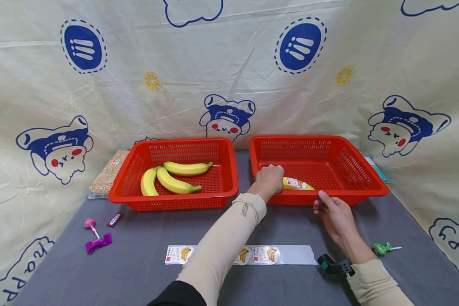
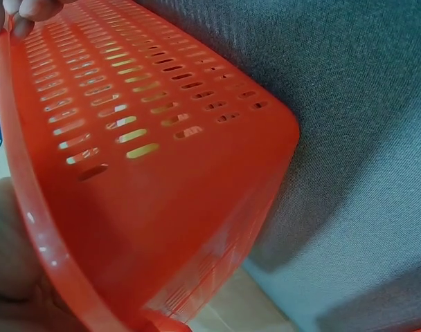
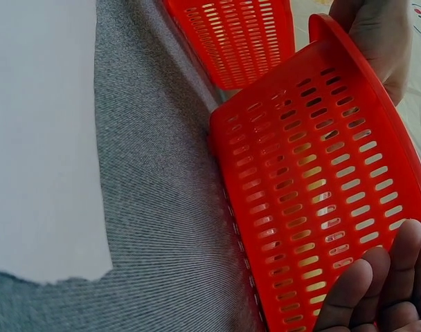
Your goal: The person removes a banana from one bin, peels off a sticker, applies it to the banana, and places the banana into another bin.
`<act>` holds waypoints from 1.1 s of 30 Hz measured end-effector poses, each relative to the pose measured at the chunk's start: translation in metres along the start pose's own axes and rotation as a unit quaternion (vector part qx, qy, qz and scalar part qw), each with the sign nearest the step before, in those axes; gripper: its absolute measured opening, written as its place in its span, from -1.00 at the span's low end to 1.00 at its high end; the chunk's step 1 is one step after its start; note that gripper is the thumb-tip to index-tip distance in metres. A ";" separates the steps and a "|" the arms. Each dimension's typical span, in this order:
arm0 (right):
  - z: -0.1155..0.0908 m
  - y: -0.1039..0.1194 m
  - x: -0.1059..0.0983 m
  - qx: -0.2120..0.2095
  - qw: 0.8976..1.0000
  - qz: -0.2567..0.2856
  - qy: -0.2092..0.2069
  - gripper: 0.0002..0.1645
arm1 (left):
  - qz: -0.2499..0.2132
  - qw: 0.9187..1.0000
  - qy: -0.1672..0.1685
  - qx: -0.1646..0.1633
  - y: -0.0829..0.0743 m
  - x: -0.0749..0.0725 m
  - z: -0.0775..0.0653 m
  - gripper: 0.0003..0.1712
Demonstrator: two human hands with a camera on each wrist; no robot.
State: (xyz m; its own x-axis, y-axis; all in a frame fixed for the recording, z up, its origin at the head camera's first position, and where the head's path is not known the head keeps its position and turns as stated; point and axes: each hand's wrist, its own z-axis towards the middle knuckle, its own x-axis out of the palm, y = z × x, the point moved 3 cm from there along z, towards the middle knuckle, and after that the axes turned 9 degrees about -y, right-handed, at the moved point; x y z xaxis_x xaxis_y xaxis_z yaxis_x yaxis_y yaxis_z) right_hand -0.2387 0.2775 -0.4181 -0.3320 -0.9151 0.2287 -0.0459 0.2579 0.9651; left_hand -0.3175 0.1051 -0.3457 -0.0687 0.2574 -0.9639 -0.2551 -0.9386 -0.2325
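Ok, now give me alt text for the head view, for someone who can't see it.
A person's left hand reaches into the red basket at right, beside a labelled banana, with the right hand at the near edge. Three bananas lie in the red basket at left. In front, a strip of banana stickers lies on a grey table.

In the head view soft, even light fills the scene; the cloth's (image 1: 183,55) creases carry sheen towards 9 o'clock, its outer prints (image 1: 57,148) look stretched, and soft shadows lie by the baskets (image 1: 172,202) on the worktop (image 1: 137,259). The left wrist view is dimmer and cooler, with glare specks on the rim (image 2: 48,249) at 8 o'clock. From the right wrist, the fingers (image 3: 349,287) at 4 o'clock look dull.
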 end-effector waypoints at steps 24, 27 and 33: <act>-0.005 0.004 0.003 0.015 0.999 -0.047 -0.007 -0.68 | -0.136 0.984 -0.102 0.051 0.002 -0.009 -0.025 -0.62; -0.009 0.004 0.005 0.023 0.997 -0.075 -0.001 -0.66 | -0.191 0.973 -0.121 0.054 0.005 -0.016 -0.035 -0.63; -0.022 -0.001 0.018 -0.004 0.988 -0.152 0.038 -0.72 | -0.278 0.950 -0.137 0.051 0.015 -0.030 -0.056 -0.62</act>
State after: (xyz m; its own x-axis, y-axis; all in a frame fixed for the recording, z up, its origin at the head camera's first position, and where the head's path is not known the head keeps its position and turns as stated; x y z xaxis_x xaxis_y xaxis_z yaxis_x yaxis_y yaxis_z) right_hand -0.2235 0.2542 -0.4117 -0.2332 -0.9704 -0.0625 -0.1247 -0.0339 0.9916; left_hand -0.2648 0.0706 -0.3281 -0.1414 0.7691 -0.6232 -0.4163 -0.6174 -0.6675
